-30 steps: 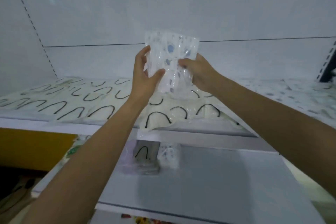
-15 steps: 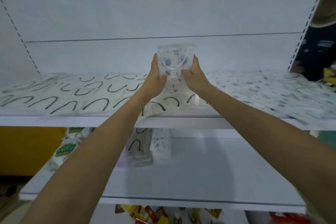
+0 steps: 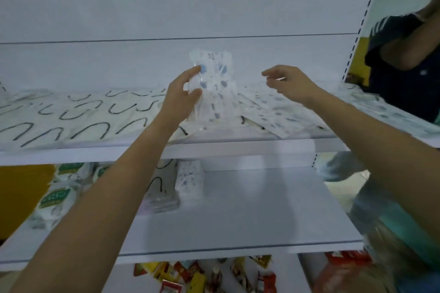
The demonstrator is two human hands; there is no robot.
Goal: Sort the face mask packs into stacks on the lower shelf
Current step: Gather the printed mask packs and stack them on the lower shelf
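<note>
- Blue-dotted mask pack (image 3: 214,83) (clear wrapper, print showing through) is upright above the upper shelf (image 3: 238,147), not yet taken down.
- Left hand (image 3: 182,97) has it alone: thumb and fingers pinch the pack's left edge, other fingers curled behind.
- Right hand (image 3: 289,83) is empty, fingers loosely curled, above the loose blue-print packs (image 3: 273,116) on the right of the upper shelf, well apart from the held pack.
- Change: half a sec ago both hands were on this pack, pressing it between them; the right has since let go and swung out to the right. The squaring-up looks done, imo.
- Meaning for the task: the pack is ready to go down w/ the left hand only, and the right is probably going for the next blue one. That's a guess.
- Target: blue-print stack (image 3: 189,181) at the back of the lower shelf (image 3: 250,216), just beside the black-loop stack (image 3: 162,195). Two stacks started, both short.
- Still unsorted up top: black-loop packs (image 3: 71,121) spread over the left, blue ones on the right, so early-to-mid progress.
- Around: green-label packs (image 3: 56,197) at the lower shelf's left end, snack packets (image 3: 209,278) below, another person (image 3: 404,54) at far right.
</note>
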